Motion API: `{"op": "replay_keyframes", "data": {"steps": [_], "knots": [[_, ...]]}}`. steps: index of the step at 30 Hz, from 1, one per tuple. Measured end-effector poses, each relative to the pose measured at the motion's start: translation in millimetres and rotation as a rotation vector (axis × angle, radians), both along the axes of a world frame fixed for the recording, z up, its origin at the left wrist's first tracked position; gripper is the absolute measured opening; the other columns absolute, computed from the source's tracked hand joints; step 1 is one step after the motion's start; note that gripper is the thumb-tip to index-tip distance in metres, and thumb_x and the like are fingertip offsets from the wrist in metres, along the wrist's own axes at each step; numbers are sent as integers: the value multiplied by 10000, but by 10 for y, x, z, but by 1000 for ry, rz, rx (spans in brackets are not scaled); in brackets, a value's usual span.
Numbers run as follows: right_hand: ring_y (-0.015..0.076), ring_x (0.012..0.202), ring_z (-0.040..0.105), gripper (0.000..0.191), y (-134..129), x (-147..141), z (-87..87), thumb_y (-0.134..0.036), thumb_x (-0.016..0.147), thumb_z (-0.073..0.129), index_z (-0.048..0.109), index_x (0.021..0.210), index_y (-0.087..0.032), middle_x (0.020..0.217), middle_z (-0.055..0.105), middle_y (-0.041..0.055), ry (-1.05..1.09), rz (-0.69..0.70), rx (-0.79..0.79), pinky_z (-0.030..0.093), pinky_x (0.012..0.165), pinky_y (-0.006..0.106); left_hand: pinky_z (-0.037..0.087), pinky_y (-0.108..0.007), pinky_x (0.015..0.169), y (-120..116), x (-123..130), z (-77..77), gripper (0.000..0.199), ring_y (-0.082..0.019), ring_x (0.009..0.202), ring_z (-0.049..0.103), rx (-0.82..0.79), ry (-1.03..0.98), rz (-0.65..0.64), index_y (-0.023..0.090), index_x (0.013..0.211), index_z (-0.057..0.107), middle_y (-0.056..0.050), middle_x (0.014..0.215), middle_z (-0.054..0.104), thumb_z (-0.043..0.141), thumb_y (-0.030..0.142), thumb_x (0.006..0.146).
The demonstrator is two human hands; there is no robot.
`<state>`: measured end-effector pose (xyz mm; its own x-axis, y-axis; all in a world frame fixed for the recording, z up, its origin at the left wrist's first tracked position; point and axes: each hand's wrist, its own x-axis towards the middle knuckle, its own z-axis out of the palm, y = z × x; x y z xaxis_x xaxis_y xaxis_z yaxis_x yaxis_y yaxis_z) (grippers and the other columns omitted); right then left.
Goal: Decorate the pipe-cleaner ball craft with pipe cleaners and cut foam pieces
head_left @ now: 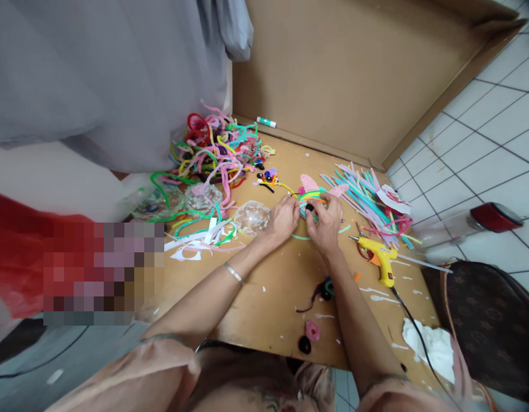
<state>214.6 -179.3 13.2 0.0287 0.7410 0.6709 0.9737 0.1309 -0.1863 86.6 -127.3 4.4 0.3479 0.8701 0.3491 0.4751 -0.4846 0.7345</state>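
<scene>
A small craft piece [311, 195] of green, yellow and orange pipe cleaner, with pink ear-like shapes on top, is between my hands near the middle of the table. My right hand [326, 222] is closed around its right side, with a small black part by the thumb. Against its left edge, my left hand [285, 218] has its fingers pressed together; what they pinch is too small to make out. A yellow pipe cleaner [286, 187] runs behind the left fingers. Small beads and a purple piece [270, 173] lie beyond them.
A tangled pipe cleaner heap [217, 149] is at the back left, clear plastic balls [252, 218] nearer. Straight pipe cleaners [358, 194], a yellow glue gun [382, 260] with its cord, crumpled tissue [431, 346] and a brown bag [496, 326] are right. A cardboard wall [324, 74] stands behind.
</scene>
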Motion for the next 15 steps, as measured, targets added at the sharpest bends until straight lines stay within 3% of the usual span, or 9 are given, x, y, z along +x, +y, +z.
{"op": "replay_keyframes", "data": {"steps": [15], "knots": [[284, 1116, 499, 167, 6, -10, 1, -260, 871, 531, 631, 996, -213, 1175, 529, 124, -18, -5, 11, 403, 906, 426, 471, -324, 842, 39, 28, -9, 150, -198, 863, 585, -20, -10, 22, 168, 870, 577, -77, 880, 622, 434, 155, 915]]}}
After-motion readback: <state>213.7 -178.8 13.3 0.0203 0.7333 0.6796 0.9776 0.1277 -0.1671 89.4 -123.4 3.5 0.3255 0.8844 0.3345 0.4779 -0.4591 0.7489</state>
